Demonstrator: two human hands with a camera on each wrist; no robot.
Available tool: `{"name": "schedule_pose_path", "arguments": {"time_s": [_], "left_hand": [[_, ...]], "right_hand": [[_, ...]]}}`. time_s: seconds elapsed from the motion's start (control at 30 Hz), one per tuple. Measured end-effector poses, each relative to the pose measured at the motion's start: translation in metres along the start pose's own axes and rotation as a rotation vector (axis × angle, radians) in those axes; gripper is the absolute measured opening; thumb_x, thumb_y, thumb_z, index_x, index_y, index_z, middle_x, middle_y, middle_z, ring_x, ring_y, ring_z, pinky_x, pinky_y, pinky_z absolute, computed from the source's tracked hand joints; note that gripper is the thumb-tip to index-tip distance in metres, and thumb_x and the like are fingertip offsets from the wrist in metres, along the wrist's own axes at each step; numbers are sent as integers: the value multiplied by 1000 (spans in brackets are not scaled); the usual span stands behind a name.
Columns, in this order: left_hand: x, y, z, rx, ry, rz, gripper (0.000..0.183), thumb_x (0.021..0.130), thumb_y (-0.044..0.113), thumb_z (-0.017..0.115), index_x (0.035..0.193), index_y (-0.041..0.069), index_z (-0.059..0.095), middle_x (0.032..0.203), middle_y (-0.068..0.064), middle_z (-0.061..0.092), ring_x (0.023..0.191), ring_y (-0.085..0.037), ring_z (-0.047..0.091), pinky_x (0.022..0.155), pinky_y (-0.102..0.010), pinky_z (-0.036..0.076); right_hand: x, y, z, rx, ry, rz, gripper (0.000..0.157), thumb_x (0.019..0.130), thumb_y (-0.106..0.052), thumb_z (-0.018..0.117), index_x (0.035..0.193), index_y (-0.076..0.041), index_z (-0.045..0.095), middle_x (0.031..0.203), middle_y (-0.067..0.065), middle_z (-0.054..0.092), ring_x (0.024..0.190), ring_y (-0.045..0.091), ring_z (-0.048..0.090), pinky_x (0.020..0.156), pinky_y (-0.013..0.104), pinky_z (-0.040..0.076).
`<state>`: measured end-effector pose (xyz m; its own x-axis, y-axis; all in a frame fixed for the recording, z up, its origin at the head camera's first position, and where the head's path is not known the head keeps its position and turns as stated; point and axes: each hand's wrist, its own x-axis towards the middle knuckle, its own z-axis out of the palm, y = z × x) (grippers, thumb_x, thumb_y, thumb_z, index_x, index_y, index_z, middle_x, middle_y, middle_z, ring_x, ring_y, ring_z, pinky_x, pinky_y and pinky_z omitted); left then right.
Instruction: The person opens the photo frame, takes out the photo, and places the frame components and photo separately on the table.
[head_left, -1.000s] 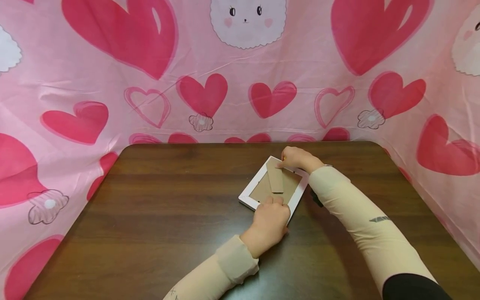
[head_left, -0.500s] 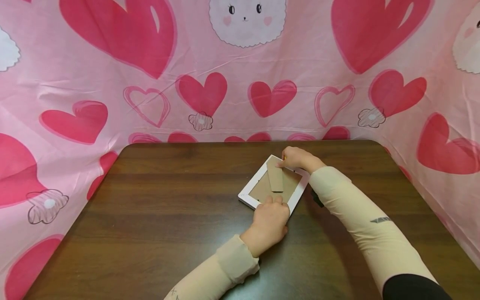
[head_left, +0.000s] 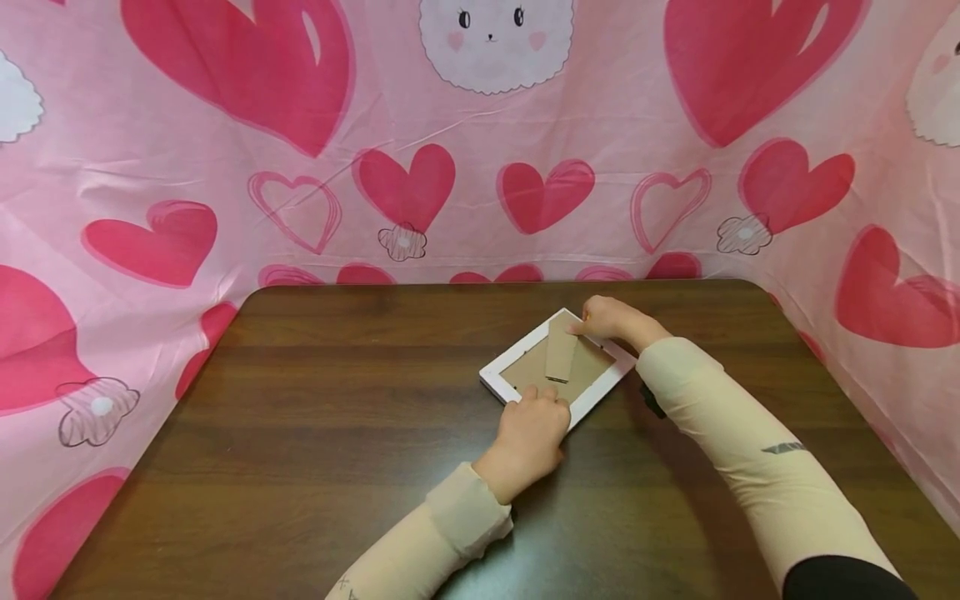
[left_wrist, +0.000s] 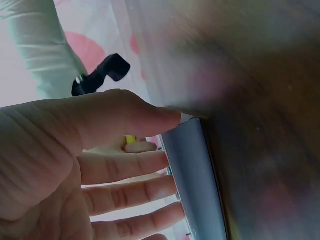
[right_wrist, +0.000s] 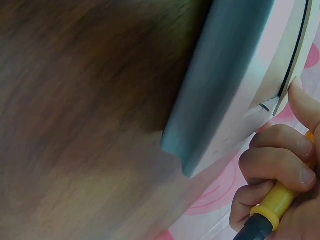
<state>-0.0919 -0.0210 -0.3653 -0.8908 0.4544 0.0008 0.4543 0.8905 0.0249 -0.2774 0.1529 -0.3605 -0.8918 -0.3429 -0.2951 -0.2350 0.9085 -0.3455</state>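
A white picture frame (head_left: 536,336) lies face down, showing its brown back panel (head_left: 592,362) and a tapered cardboard stand (head_left: 559,354). At its near side my left hand (head_left: 530,433) grips the border, fingers over the back and thumb against the outer edge. My right hand (head_left: 611,319) is at the far side, thumb on the upper end of the stand. Its curled fingers hold a tool with a yellow and black handle (right_wrist: 280,201); the tool's working end is out of sight. Some yellow also shows past the left fingers in the left wrist view.
The frame is on a dark wooden table (head_left: 337,433), towards its far right part. A pink cloth (head_left: 465,125) printed with hearts hangs behind and along both sides. A black device (head_left: 652,402) is strapped at the right wrist.
Both hands have turned the picture frame a little clockwise. Its far corner has shifted right, with the right hand and forearm moving right too; the left hand has moved slightly left.
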Motion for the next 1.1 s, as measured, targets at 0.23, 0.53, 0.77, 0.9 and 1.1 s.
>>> {"name": "schedule_pose_path", "arguments": {"time_s": [0.23, 0.53, 0.77, 0.9, 1.1], "left_hand": [[2, -6, -1, -4, -22, 38, 33, 74, 28, 86, 99, 15, 69, 104, -1, 63, 99, -21, 58, 64, -34, 51], [6, -21, -3, -9, -63, 150, 37, 73, 23, 86, 102, 15, 65, 104, 1, 60, 97, -20, 57, 63, -30, 52], [4, -34, -4, -27, -67, 182, 31, 78, 14, 80, 104, 15, 64, 109, 1, 60, 103, -20, 56, 71, -33, 54], [3, -40, -3, -72, -62, 188, 25, 82, 9, 76, 103, 15, 64, 109, 0, 60, 105, -20, 55, 72, -35, 53], [1, -48, -2, -106, -79, 187, 23, 84, 3, 72, 101, 16, 64, 107, 1, 58, 105, -19, 54, 74, -35, 53]], "right_hand": [[-7, 11, -1, 15, -13, 28, 36, 95, -35, 62, 76, -5, 57, 69, 0, 41, 67, 17, 42, 61, 30, 37], [-17, 20, 2, 18, -27, 36, 38, 97, -37, 60, 75, -6, 53, 69, 1, 40, 66, 17, 43, 60, 29, 39], [-23, 22, 1, -4, -20, 22, 38, 99, -34, 57, 81, 0, 57, 72, 4, 45, 69, 20, 46, 63, 31, 41], [-28, 26, 1, -9, -19, 22, 39, 99, -34, 57, 87, 3, 58, 75, 7, 49, 72, 22, 48, 65, 33, 43], [-37, 27, 5, -22, 6, 33, 40, 100, -35, 55, 90, 4, 59, 79, 10, 53, 76, 25, 50, 71, 40, 45]]}}
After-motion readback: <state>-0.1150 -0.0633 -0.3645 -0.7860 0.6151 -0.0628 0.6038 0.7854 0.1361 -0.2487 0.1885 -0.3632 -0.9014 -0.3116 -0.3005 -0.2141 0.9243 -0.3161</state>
